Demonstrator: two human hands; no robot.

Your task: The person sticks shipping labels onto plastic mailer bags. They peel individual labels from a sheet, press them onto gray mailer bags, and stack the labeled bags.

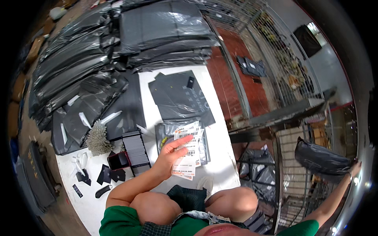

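Observation:
A small fan of white printed shipping labels is pinched in my left hand, thumb and fingers pressed over them. Under the labels, on the white table, lies a package in clear plastic. Just beyond it are flat black plastic bags with a small black tag on top. Far out to the right, my right arm is stretched over a wire rack. My right hand grips the end of a filled black plastic mailing bag; its fingers are partly hidden.
Tall stacks of black plastic-wrapped parcels fill the table's far side. At the left are a grey fluffy ball, a box of cards, loose black cards and a black-handled tool. Metal racks with black packages stand at the right.

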